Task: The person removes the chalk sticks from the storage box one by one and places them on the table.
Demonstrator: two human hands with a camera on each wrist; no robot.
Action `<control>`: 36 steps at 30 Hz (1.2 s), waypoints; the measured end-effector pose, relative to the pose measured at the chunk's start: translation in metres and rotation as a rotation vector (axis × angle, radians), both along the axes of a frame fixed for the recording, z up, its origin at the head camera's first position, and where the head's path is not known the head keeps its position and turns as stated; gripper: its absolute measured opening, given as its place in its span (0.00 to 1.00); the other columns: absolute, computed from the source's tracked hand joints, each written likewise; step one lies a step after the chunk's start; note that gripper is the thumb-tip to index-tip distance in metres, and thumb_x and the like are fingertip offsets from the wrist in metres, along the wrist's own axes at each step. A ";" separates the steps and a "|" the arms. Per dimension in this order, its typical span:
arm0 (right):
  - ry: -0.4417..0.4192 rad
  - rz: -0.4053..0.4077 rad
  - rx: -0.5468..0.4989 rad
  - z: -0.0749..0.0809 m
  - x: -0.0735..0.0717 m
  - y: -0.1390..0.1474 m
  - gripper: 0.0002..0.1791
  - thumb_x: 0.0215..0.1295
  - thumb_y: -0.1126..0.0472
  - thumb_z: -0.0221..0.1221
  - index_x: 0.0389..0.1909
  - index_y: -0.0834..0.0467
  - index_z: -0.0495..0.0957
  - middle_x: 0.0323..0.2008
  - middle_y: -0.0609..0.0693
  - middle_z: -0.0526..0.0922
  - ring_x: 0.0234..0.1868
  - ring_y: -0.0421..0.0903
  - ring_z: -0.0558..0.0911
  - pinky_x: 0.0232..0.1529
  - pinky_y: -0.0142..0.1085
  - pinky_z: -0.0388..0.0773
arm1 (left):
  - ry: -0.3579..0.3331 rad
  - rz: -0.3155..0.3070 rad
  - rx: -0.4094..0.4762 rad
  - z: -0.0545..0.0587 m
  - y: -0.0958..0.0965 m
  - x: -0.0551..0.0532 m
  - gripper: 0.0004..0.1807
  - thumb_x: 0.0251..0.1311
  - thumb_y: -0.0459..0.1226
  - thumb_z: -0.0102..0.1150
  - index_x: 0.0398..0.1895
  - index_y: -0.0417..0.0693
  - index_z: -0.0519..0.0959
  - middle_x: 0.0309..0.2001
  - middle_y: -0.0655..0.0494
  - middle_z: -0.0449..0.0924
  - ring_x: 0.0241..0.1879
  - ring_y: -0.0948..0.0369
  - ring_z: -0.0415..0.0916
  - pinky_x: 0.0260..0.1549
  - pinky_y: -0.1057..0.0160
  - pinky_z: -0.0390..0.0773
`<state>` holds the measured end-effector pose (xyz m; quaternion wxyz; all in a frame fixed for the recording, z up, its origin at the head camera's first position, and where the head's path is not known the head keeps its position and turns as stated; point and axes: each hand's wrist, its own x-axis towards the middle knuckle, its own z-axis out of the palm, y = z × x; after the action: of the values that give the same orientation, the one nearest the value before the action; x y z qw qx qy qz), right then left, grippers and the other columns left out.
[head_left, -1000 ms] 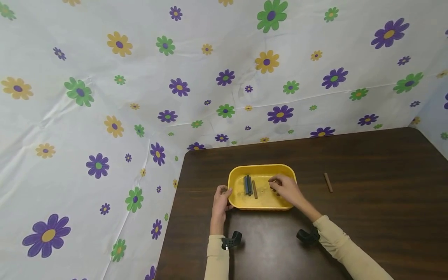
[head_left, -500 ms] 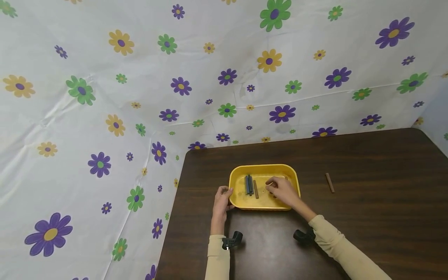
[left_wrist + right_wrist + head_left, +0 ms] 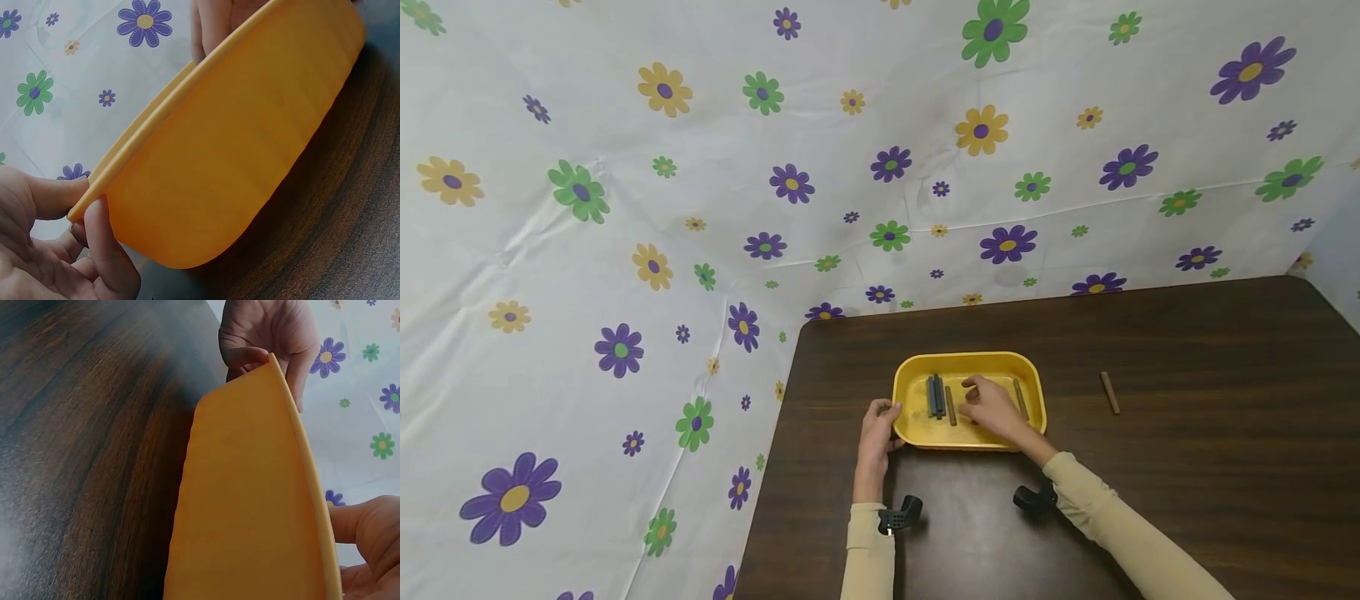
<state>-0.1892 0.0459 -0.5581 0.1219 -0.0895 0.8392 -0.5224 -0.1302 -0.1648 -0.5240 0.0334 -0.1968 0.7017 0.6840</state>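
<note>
A yellow plastic tray stands on the table, its left rim pinched between the thumb and fingers of my left hand. In the left wrist view the thumb lies over the rim with fingers beneath. My right hand reaches over the tray's front side, inside it, its thumb and forefinger apart with nothing visible between them. Just left of its fingertips lies a brown stick, like a pastel or crayon. Dark blue-grey sticks lie side by side farther left. An olive-brown stick lies at the tray's right end.
Another brown stick lies on the dark wood table, right of the tray. A white flowered sheet hangs behind and to the left. Black camera mounts are strapped at both wrists.
My right hand has moved left within the tray, closer to the brown stick, and the olive-brown stick at the right end has come into sight. The left hand keeps its hold on the rim.
</note>
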 end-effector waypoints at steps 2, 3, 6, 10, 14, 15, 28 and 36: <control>0.005 0.008 0.007 -0.002 -0.001 -0.002 0.26 0.64 0.68 0.65 0.61 0.75 0.72 0.46 0.69 0.83 0.35 0.55 0.86 0.35 0.45 0.84 | 0.000 0.009 -0.009 -0.004 0.001 -0.001 0.11 0.77 0.36 0.53 0.52 0.35 0.71 0.45 0.33 0.77 0.29 0.58 0.74 0.23 0.68 0.73; 0.006 0.009 0.007 -0.003 -0.002 -0.002 0.26 0.64 0.68 0.65 0.61 0.75 0.72 0.45 0.69 0.83 0.34 0.54 0.86 0.34 0.45 0.84 | 0.001 0.012 -0.011 -0.005 0.001 -0.001 0.12 0.77 0.36 0.53 0.53 0.35 0.71 0.44 0.34 0.77 0.29 0.58 0.73 0.22 0.68 0.73; 0.001 -0.002 0.024 -0.006 -0.003 -0.006 0.27 0.63 0.66 0.66 0.60 0.74 0.73 0.44 0.66 0.84 0.34 0.52 0.85 0.36 0.45 0.83 | -0.001 0.018 -0.004 -0.024 -0.004 -0.007 0.13 0.76 0.38 0.56 0.53 0.37 0.72 0.43 0.37 0.78 0.28 0.58 0.73 0.22 0.68 0.73; 0.002 -0.016 0.048 -0.007 -0.003 -0.011 0.27 0.63 0.66 0.67 0.60 0.73 0.73 0.42 0.65 0.85 0.37 0.54 0.85 0.39 0.48 0.81 | 0.001 0.019 0.010 -0.043 -0.010 -0.014 0.16 0.74 0.42 0.59 0.53 0.40 0.72 0.42 0.42 0.79 0.28 0.59 0.74 0.21 0.66 0.74; 0.006 -0.020 0.065 -0.009 -0.004 -0.015 0.25 0.64 0.65 0.66 0.59 0.73 0.74 0.42 0.64 0.86 0.40 0.56 0.84 0.41 0.49 0.81 | 0.000 0.023 0.000 -0.043 -0.009 -0.015 0.16 0.75 0.43 0.59 0.54 0.39 0.72 0.44 0.40 0.79 0.29 0.59 0.74 0.21 0.67 0.74; 0.009 -0.023 0.070 -0.009 -0.004 -0.016 0.25 0.64 0.65 0.66 0.59 0.73 0.74 0.41 0.64 0.86 0.40 0.56 0.84 0.41 0.49 0.81 | -0.002 0.024 -0.002 -0.043 -0.009 -0.015 0.16 0.75 0.42 0.58 0.54 0.39 0.72 0.44 0.40 0.78 0.29 0.58 0.74 0.21 0.67 0.74; -0.041 -0.050 0.077 -0.009 -0.013 -0.030 0.29 0.67 0.63 0.67 0.61 0.76 0.71 0.35 0.61 0.82 0.28 0.50 0.81 0.36 0.43 0.78 | -0.020 0.032 -0.030 -0.036 -0.003 -0.012 0.12 0.77 0.37 0.54 0.53 0.37 0.71 0.43 0.35 0.77 0.28 0.58 0.72 0.22 0.68 0.71; -0.004 -0.056 0.127 -0.009 -0.016 -0.040 0.30 0.65 0.62 0.69 0.60 0.77 0.72 0.38 0.62 0.81 0.36 0.54 0.80 0.42 0.49 0.78 | -0.027 0.034 -0.005 -0.047 -0.009 -0.016 0.15 0.75 0.41 0.58 0.53 0.40 0.71 0.40 0.45 0.77 0.27 0.60 0.72 0.21 0.67 0.73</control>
<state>-0.2057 0.0062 -0.5667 0.1143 -0.0570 0.8727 -0.4713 -0.1458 -0.1741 -0.5713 0.0307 -0.2178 0.6996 0.6798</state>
